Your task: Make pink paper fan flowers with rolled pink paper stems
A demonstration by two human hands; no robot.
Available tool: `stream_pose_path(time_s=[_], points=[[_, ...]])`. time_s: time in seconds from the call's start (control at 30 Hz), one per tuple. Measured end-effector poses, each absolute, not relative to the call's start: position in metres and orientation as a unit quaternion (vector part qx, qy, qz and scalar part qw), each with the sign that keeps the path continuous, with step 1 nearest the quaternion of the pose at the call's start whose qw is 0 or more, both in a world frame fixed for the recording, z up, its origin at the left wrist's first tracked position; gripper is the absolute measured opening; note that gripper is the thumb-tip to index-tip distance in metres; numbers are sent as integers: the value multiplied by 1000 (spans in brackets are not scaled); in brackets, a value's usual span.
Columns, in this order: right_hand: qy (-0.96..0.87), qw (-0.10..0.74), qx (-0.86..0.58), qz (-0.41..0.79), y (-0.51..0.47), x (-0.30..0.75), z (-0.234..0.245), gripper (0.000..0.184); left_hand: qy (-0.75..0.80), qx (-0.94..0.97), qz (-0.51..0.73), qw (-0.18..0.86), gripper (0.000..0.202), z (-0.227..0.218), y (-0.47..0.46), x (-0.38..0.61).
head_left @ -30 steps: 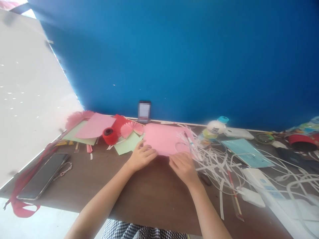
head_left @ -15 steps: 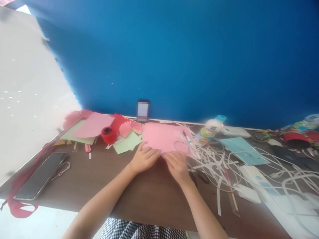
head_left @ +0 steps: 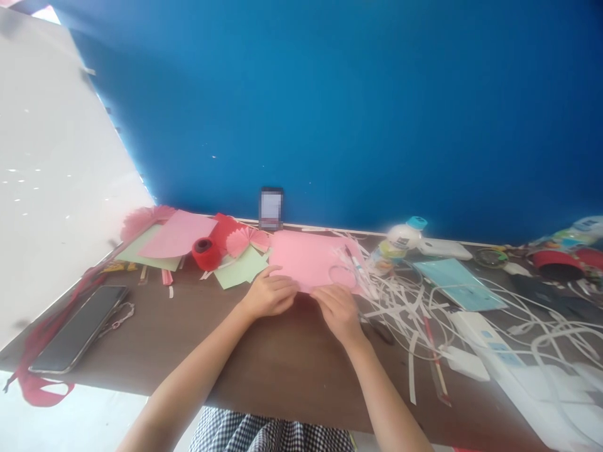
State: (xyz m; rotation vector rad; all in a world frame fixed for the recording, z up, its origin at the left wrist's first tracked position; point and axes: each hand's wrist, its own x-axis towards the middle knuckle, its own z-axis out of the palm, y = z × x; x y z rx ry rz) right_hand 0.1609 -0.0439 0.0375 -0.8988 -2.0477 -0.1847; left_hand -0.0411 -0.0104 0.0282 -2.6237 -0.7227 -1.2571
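Observation:
A pink sheet of paper (head_left: 301, 251) lies in the middle of the table, with its near edge under my fingers. At the left part of that edge, my left hand (head_left: 273, 294) has its fingers bent together on the paper. My right hand (head_left: 336, 311) grips the same edge a little to the right, fingers close together and thumb tucked below. A small gap separates the two hands. White paper strips and a pen (head_left: 357, 269) rest over the sheet's right end.
To the left are a red tape roll (head_left: 206, 253), green paper (head_left: 242, 269), a pink folded fan (head_left: 247, 238) and a phone (head_left: 80, 329). A tangle of white strips and cables (head_left: 405, 307), a glue bottle (head_left: 398, 242) and a power strip (head_left: 490, 339) crowd the right.
My left hand has shifted slightly left along the paper's edge, so the gap between my hands is wider. The pink sheet stays nearly where it was.

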Motion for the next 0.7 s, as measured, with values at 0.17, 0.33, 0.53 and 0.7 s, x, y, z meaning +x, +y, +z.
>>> stream_pose_path(time_s=[0.17, 0.33, 0.53, 0.7], points=[[-810, 460, -358, -59, -42, 169, 43, 15, -270, -863, -427, 3, 22, 27, -9, -45], [-774, 504, -380, -51, -42, 171, 50, 14, -302, -842, -445, -45, 22, 29, -5, -47], [-738, 525, -423, -5, -44, 176, 50, 15, -338, -810, -472, -78, 22, 20, 10, -61], [-570, 575, -583, 66, -37, 185, 47, 16, -470, -658, -557, -188, 28, 13, 20, -75]])
